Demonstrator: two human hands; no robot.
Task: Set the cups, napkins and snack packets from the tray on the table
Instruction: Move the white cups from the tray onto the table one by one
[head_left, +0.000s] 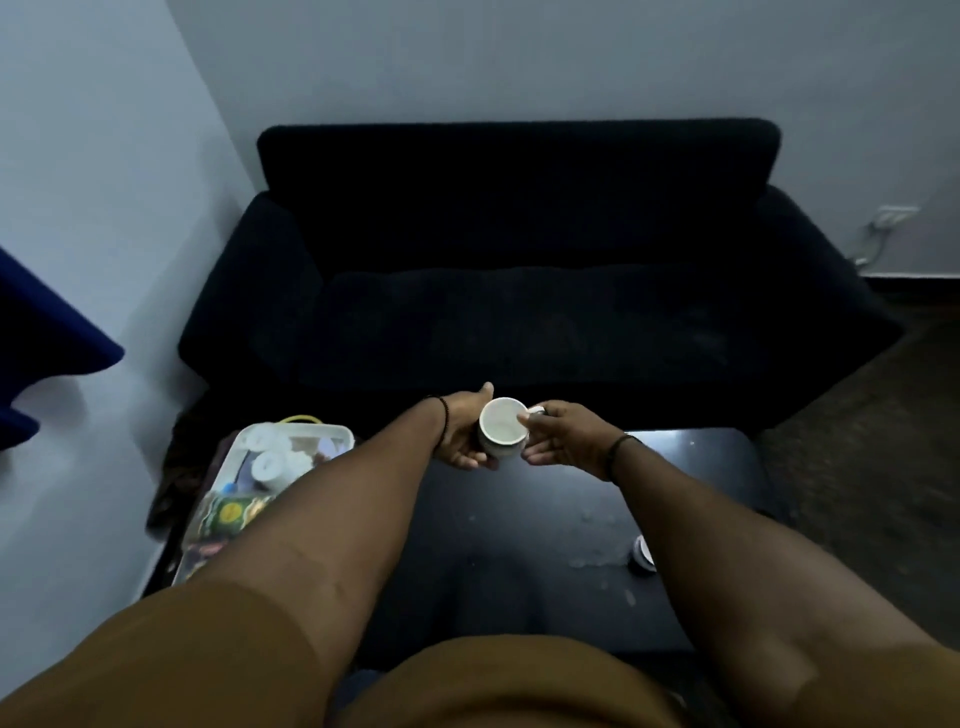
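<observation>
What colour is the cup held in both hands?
White inside, with a darker lower outside. The cup, seen from the head view, is held over the table.

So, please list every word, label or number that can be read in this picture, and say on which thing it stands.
None can be read.
Green snack packet in the tray: it has a yellow round emblem, but the print is too blurred to read.
White cup: no print visible.

Dark table (519, 525) with tray (208, 519) at left, cup (641, 556) at right.
</observation>
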